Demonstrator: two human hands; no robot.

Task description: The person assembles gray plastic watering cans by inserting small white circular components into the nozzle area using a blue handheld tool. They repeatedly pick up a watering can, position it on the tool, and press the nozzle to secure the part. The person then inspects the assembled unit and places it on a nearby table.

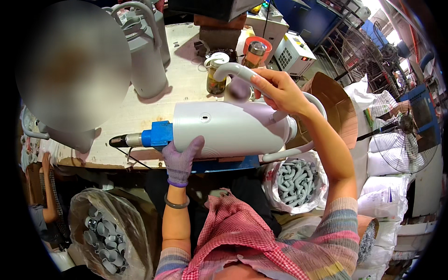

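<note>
A pale grey cylindrical body, like a tall jug shell, lies on its side across the bench edge in front of me. My left hand, in a purple glove, is closed on its wide left end, thumb against the side. My bare right hand grips a curved grey tubular handle above the body. Whether this handle is joined to the body I cannot tell. A larger grey loop curves around the narrow right end. Beside my left hand, a blue block with a black-ended tool meets the wide end.
Grey jug bodies stand at the back left. Behind the work are a glass jar and a lidded bottle. Below the bench sit a bag of curved grey parts and a bag of grey pieces. A fan stands right; another person works left.
</note>
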